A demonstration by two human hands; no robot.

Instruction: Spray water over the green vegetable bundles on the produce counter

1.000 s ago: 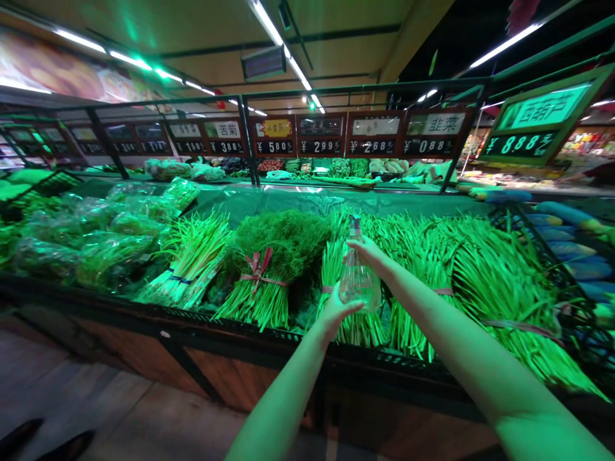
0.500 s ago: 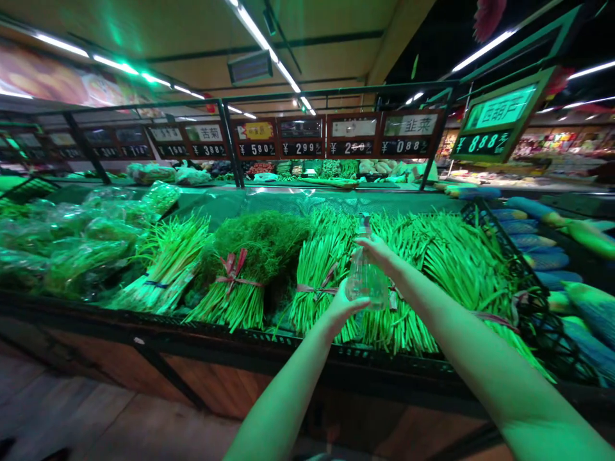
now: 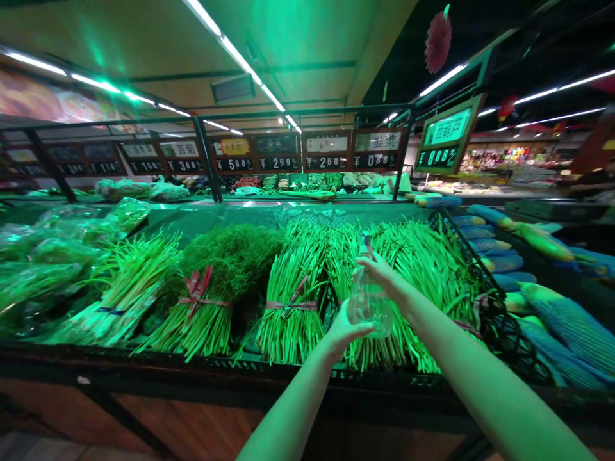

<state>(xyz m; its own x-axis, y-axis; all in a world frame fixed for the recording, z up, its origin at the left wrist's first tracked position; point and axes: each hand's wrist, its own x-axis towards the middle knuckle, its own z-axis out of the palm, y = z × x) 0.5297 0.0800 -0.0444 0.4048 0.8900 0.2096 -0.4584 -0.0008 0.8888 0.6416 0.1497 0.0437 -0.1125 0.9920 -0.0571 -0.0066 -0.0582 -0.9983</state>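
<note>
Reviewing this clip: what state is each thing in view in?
Left hand: cupped under the bottle.
Right hand: curled around the bottle's upper side.
Clear plastic spray bottle: near upright, held between both hands.
Green stalk bundle: tied with red ribbon, lying on the display.
Feathery herb bundle: tied with red ribbon.
Leafy greens: wrapped in clear plastic.
</note>
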